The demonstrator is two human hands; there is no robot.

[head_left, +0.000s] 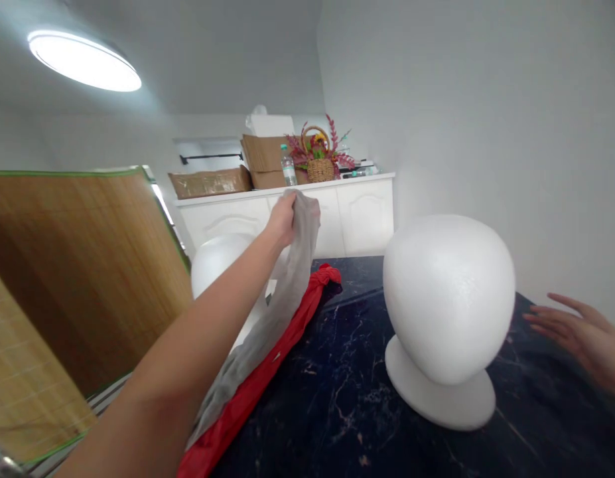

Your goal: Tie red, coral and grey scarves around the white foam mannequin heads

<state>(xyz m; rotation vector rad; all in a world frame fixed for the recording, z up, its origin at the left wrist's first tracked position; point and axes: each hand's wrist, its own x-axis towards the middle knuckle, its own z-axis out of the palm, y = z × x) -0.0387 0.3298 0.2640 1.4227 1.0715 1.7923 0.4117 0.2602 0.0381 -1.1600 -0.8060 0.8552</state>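
My left hand [283, 219] is closed on one end of a long grey scarf [302, 239], holding it up above the table. The rest of the grey cloth trails down toward me behind my forearm. Alongside it, a red cloth [274, 355] lies stretched over the tabletop, bunched at its far end. To the right, a white foam mannequin head [449, 299] stands upright on its round base, bare. My right hand [578, 335] is apart from that head, just right of it, with fingers stretched out and nothing in them. A second white foam head [220, 259] is partly hidden behind my left arm.
The dark marbled table [337, 385] runs back to a white cabinet [364, 212]. On the cabinet are cardboard boxes [212, 182], a plastic bottle [288, 166] and a flower basket [320, 169]. A bamboo mat panel [88, 265] stands at left.
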